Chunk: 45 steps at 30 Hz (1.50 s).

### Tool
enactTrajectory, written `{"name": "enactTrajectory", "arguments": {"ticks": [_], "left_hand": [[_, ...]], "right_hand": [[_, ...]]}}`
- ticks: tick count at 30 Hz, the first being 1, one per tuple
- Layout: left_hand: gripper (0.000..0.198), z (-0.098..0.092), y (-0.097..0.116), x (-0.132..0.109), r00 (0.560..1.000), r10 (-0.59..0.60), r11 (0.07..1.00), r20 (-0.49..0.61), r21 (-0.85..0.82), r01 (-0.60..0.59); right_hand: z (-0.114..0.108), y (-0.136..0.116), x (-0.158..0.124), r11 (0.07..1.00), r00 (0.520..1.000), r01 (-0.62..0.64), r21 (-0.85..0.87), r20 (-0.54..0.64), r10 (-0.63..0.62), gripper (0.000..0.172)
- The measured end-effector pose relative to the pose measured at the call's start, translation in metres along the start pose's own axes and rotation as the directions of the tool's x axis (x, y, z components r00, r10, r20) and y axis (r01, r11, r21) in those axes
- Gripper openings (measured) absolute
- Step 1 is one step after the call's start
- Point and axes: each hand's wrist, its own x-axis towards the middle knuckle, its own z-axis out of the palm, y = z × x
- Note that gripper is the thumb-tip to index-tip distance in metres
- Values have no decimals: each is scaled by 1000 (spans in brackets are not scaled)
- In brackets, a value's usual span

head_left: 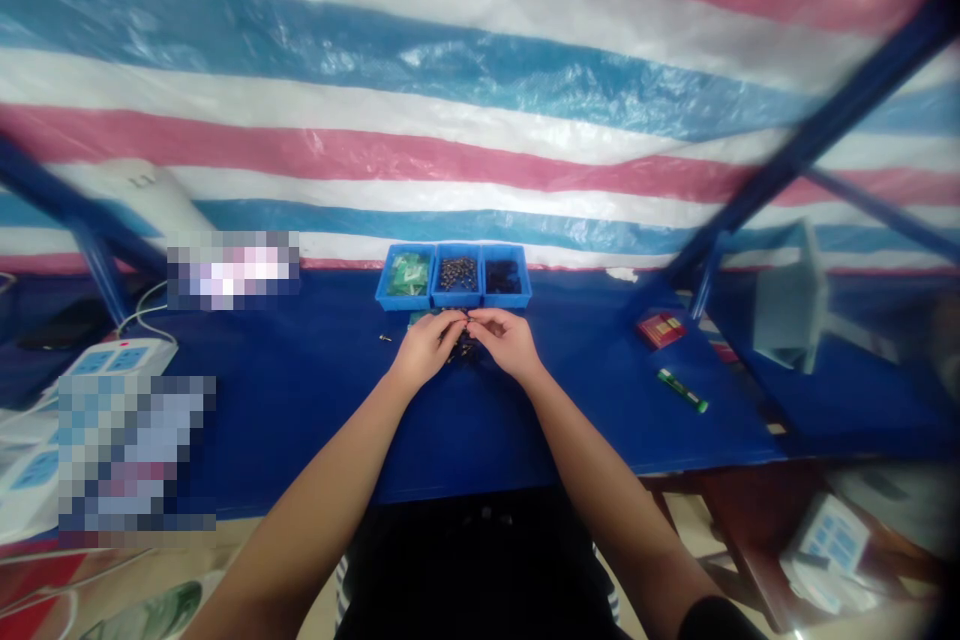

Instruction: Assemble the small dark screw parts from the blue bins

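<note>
My left hand (431,345) and my right hand (508,338) meet fingertip to fingertip over the blue table, both pinched closed. Whatever sits between their fingers is too small to make out. Beneath them lies a loose pile of small dark and brassy parts (466,352), partly covered by the hands. Just beyond stand three joined blue bins: the left bin (405,302) has green pieces (409,272) in it, the middle one small metal parts (458,273), the right one black pieces (502,275). A single small metal part (385,338) lies left of my left hand.
On the right are a red box (661,329) and a green tube-like packet (682,390). White power strips (135,356) with cables lie at the left, near blurred-out items. Blue frame bars (780,160) slope at both sides before a striped plastic sheet (450,90).
</note>
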Motion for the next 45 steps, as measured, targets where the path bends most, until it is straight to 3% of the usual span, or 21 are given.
{"name": "enactTrajectory", "arguments": {"ticks": [10, 27, 35, 41, 43, 45], "left_hand": [[23, -3, 3, 1, 999, -18, 1000, 41, -19, 19], [23, -3, 2, 0, 1000, 0, 1000, 13, -20, 0], [24, -6, 4, -1, 991, -121, 992, -49, 27, 122], [23, -4, 2, -1, 993, -93, 995, -75, 37, 96], [23, -4, 2, -1, 993, -91, 995, -72, 36, 93], [22, -4, 2, -1, 993, -99, 994, -66, 33, 101]], "right_hand": [[0, 3, 0, 1000, 1000, 8, -15, 17, -7, 33], [0, 0, 0, 1000, 1000, -3, 21, 5, 3, 32], [-3, 5, 4, 992, 992, -121, 20, -34, 122, 34], [-1, 0, 4, 999, 1000, -30, 45, -4, 31, 63], [-4, -1, 4, 999, 1000, 16, -50, -4, -17, 55], [-9, 1, 4, 974, 997, 52, -222, -48, -64, 35]]}}
